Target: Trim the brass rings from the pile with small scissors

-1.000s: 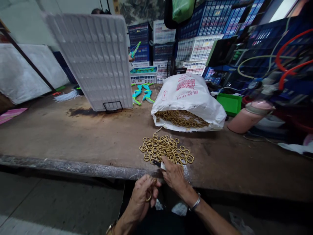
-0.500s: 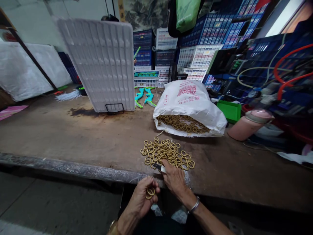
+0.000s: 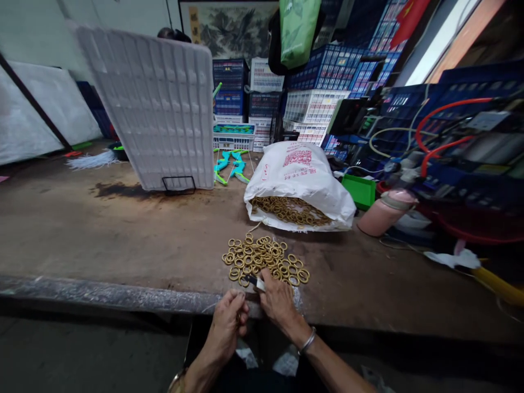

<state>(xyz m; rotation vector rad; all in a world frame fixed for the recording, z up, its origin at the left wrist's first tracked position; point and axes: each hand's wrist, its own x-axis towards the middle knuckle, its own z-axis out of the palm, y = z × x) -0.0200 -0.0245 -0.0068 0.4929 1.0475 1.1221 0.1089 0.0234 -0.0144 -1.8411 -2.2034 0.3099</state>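
In the head view we see the left hand [image 3: 230,321] at the near table edge, its fingers curled together with the thumb pressed to the forefinger. Half a second ago two rings show plainly in that hand; now the fingers fold over, leaving only a sliver of gold between them, so we judge that the grip is tighter, though we cannot tell how many rings it covers. The right hand [image 3: 279,304], a silver metal bracelet [image 3: 308,341] at its wrist, matches its earlier pose: its fingers are clamped on a small black-tipped tool with a white handle [image 3: 260,284], and we take it that the work goes on in the left hand. At twelve o'clock from the hands, the loose pile of gold-coloured round rings [image 3: 262,255] lies on the brown wooden table [image 3: 123,234], with the tool's tip at its near edge. Just beyond, toward one o'clock, a white woven sack with red print [image 3: 286,173] lies with its mouth facing us, showing more rings inside. At two o'clock leans a pink bottle [image 3: 385,214]; at eleven stands a ribbed pale plastic panel [image 3: 155,109]. The whole scene sits further left than before, so we judge that the camera has turned rightward.
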